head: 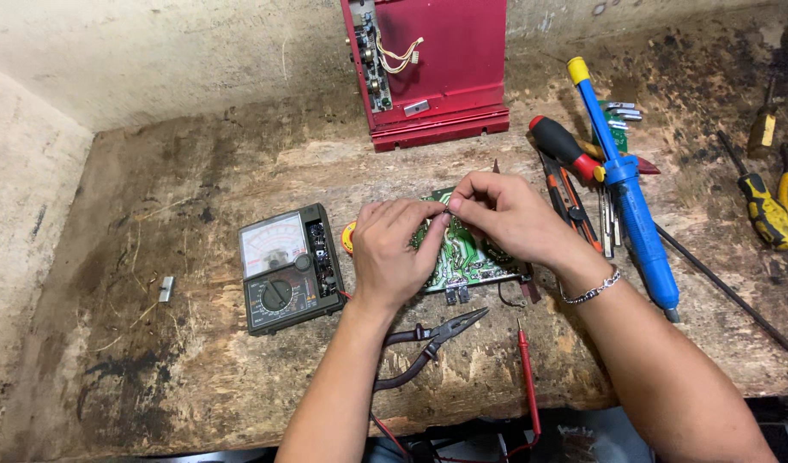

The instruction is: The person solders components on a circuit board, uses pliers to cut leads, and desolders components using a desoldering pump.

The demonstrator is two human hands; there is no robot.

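Green board [462, 257] sits mid-desk [196, 377], between the meter [286, 267] on its left and the blue desoldering pump [634, 206] on its right. Left hand [395, 253] and right hand [501, 214] both pinch something tiny over it; can't tell what. Board's probably light, stiff and fragile, so hold it by the edges.

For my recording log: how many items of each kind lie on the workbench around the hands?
Green circuit board: 1
Analog multimeter: 1
Red probe: 1
Dark needle-nose pliers: 1
Blue desoldering pump: 1
Red metal chassis: 1
Yellow-handled screwdrivers: 2
Total: 8
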